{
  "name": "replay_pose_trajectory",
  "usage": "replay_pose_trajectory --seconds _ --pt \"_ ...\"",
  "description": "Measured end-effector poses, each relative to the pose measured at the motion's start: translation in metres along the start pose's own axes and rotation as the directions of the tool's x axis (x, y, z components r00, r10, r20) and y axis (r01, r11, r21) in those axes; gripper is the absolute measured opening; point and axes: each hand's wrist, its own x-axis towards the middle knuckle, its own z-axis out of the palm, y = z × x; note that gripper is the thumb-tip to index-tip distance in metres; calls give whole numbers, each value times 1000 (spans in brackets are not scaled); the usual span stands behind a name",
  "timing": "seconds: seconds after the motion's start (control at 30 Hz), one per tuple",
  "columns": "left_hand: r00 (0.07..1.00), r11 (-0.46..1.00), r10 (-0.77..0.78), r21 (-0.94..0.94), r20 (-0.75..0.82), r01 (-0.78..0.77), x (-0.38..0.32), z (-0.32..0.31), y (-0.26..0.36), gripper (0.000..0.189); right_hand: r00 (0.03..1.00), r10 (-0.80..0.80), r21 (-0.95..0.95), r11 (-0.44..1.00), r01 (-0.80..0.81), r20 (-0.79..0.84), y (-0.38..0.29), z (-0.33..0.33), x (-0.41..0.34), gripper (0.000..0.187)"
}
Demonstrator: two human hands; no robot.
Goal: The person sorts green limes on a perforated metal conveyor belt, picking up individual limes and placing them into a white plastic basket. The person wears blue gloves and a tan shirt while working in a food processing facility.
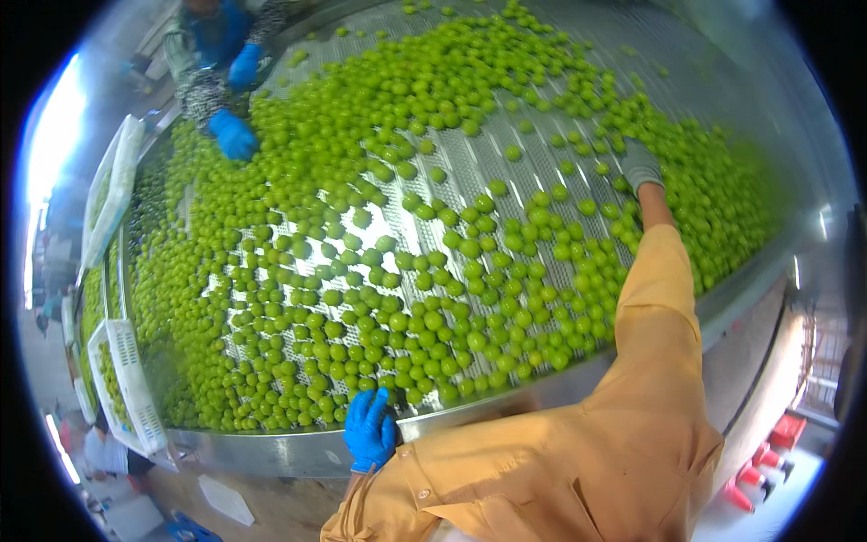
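Observation:
A broad perforated metal sorting table lies before me, covered with many small round green fruits. My left hand, in a blue glove, rests on the table's near metal rim. Its fingertips touch or nearly touch the closest fruits, and nothing shows in its grasp. My right hand, in a grey knit glove, reaches far out at the right. It lies against the edge of a dense heap of fruits. Its fingertips are partly lost among the fruits, so whether it holds any is unclear.
Across the table at upper left, a co-worker's blue-gloved hands are among the fruits. White plastic crates stand along the left end, one holding fruits. A white panel lies on the floor; red objects are at lower right.

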Motion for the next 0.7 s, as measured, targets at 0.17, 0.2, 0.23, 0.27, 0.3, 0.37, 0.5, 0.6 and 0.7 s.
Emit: replay_pose_trajectory --seconds 0.17,0.2,0.23,0.27,0.3,0.37,0.5,0.6,0.7 --pt "999 998 -32 60 36 29 10 5 11 47 996 -5 -60 998 11 93 -23 20 53 36" --pt "998 997 -41 71 48 37 11 6 14 47 993 27 -121 993 -13 115 -26 22 59 35" --pt "997 996 -48 81 65 43 13 7 17 46 993 45 -104 994 -34 106 -28 24 64 33" --pt "996 996 -67 66 63 63 15 8 20 46 987 85 -114 991 -69 139 -29 26 68 32" --pt "996 995 -68 79 63 63 16 8 22 46 981 147 -138 982 -130 124 -28 26 70 31" --pt "995 995 -58 83 77 52 18 11 24 46 973 156 -54 987 -149 167 -23 27 72 29" --pt "999 999 -23 25 42 21 18 16 30 47 993 -73 1 997 73 88 -21 24 66 31" --pt "996 989 -88 -120 13 89 27 18 43 46 929 -369 411 850 329 20 -49 14 22 34" --pt "779 404 -615 -802 118 440 50 25 76 39 849 -500 966 254 -41 168 -106 -1 -79 26"
